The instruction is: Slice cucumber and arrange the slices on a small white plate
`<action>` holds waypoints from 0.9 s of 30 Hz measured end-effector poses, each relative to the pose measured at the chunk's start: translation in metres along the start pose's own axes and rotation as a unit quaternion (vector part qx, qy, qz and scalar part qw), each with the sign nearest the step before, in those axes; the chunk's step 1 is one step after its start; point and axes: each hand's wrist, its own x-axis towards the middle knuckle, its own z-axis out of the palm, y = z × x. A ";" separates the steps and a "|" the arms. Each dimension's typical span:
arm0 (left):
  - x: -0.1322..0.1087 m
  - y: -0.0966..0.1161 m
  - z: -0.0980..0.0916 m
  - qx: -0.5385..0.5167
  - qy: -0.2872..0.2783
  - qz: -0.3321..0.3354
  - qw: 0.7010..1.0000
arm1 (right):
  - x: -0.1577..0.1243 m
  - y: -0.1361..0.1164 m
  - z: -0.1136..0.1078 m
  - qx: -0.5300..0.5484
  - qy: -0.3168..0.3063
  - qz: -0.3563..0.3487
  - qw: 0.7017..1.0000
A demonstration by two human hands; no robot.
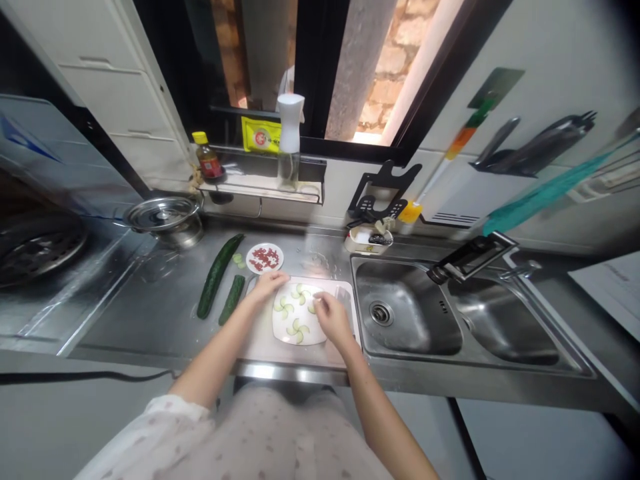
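Observation:
A white plate [310, 335] lies on a pale cutting board [260, 347], bearing thin cucumber slices [298, 330] arranged in pinwheel shapes. My right hand [334, 320] is over the plate's right side, thumb and forefinger pinched at a cucumber slice [312, 307]. At the plate's upper left corner is my left hand [269, 285], its fingers drawn together; whatever they hold is too small to make out. Just beyond it stands a small white dish [251, 265] of chopped red pieces. A cut cucumber piece [233, 300] and a long whole cucumber [217, 277] lie to the left, with a few loose slices [239, 259] nearby.
A double steel sink [410, 313] with a black tap [470, 257] is on the right. A lidded steel pot [173, 220] stands at the back left. Along the wall are a shelf [260, 190] with a spray bottle [289, 143] and a knife holder [465, 193].

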 end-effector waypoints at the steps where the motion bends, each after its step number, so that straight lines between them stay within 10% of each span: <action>1: -0.005 0.003 0.002 -0.027 -0.021 -0.008 0.999 | 0.004 -0.005 -0.001 0.004 -0.004 -0.016 1.000; 15: -0.042 0.007 0.013 -0.201 -0.236 -0.109 0.944 | 0.015 -0.040 0.000 0.029 -0.063 -0.154 0.986; 27: -0.059 0.012 0.013 -0.051 -0.177 0.001 0.983 | 0.004 -0.033 0.001 0.015 -0.053 -0.110 0.992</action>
